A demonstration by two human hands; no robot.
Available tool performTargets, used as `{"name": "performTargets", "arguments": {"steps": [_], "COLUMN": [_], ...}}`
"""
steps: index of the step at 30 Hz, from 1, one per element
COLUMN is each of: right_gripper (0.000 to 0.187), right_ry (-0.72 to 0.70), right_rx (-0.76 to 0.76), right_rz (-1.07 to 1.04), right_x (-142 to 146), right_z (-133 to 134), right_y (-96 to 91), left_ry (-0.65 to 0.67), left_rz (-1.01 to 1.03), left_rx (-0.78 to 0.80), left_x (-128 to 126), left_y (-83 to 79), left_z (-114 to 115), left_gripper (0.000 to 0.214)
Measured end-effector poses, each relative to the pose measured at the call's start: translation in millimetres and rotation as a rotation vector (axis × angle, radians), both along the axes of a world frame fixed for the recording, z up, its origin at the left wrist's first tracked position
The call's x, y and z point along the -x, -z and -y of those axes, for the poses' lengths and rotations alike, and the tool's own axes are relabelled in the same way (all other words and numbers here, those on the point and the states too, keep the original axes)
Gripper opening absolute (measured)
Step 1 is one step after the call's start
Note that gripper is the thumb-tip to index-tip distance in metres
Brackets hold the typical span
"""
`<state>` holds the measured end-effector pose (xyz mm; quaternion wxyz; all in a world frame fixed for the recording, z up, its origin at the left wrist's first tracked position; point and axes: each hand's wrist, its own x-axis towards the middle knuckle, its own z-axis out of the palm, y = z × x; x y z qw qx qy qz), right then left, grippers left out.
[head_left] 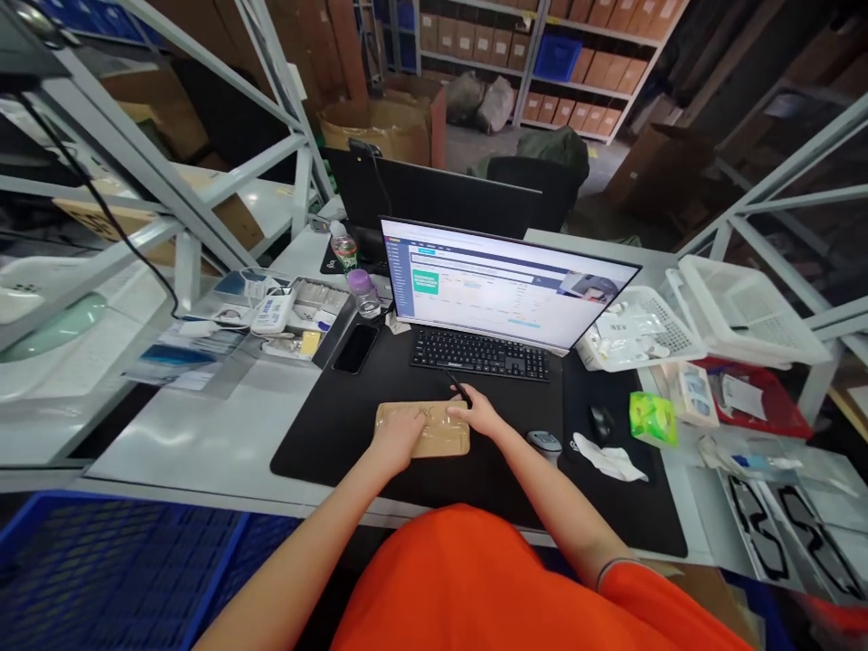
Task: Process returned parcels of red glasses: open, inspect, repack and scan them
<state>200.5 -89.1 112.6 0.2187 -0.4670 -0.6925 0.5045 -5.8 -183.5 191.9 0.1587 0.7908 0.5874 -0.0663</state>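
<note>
A flat brown parcel [438, 441], clear tape shining across it, lies on the black desk mat [325, 434] below the keyboard. Faint dark writing shows near its upper middle. My left hand [399, 436] rests on top of the parcel's left half, fingers laid over it and pressing it to the mat. At the parcel's upper right corner, my right hand [480, 412] is closed around a black pen [459, 387], which slants up to the left. The fingers of that hand touch the parcel's right end. The pen's lower end is hidden by the hand.
Beyond the parcel stand a keyboard [480, 353] and a lit monitor [502, 289]. A phone [356, 348] and bottles [364, 294] are to the left. Mice [544, 441], a crumpled tissue [610, 459] and a white basket [641, 330] are to the right. A blue crate [115, 561] sits lower left.
</note>
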Motion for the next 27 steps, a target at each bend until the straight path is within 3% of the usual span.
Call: {"name": "performTargets", "arguments": {"steps": [2, 5, 11, 16, 20, 22, 24, 27], "right_gripper": [0.053, 0.051, 0.051, 0.05, 0.051, 0.051, 0.05, 0.042], "right_ry": [0.031, 0.067, 0.173, 0.24, 0.263, 0.276, 0.283, 0.276], "right_rx": [0.029, 0.05, 0.078, 0.099, 0.105, 0.097, 0.078, 0.023], "right_rz": [-0.033, -0.065, -0.068, -0.062, -0.081, -0.092, -0.106, -0.121], "right_x": [-3, -4, 1, 2, 2, 4, 4, 0], "right_z": [2, 6, 16, 18, 18, 19, 21, 31], "right_y": [4.1, 5.3, 6.1, 9.5, 14.8, 16.9, 17.3, 13.8], "left_ry": [0.021, 0.033, 0.008, 0.046, 0.158, 0.176, 0.179, 0.161], "left_rz": [-0.003, 0.002, 0.002, -0.005, 0.061, 0.11, 0.189, 0.331], "left_rx": [0.018, 0.007, -0.145, -0.289, -0.66, -0.713, -0.618, -0.345], "left_x": [2, 3, 7, 5, 5, 8, 11, 13], "left_y": [4.4, 14.9, 34.7, 67.7, 108.6, 118.0, 112.5, 80.2], "left_z": [-7, -4, 40, 89, 109, 112, 110, 92], "left_gripper": [0.06, 0.048, 0.012, 0.039, 0.051, 0.054, 0.052, 0.04]}}
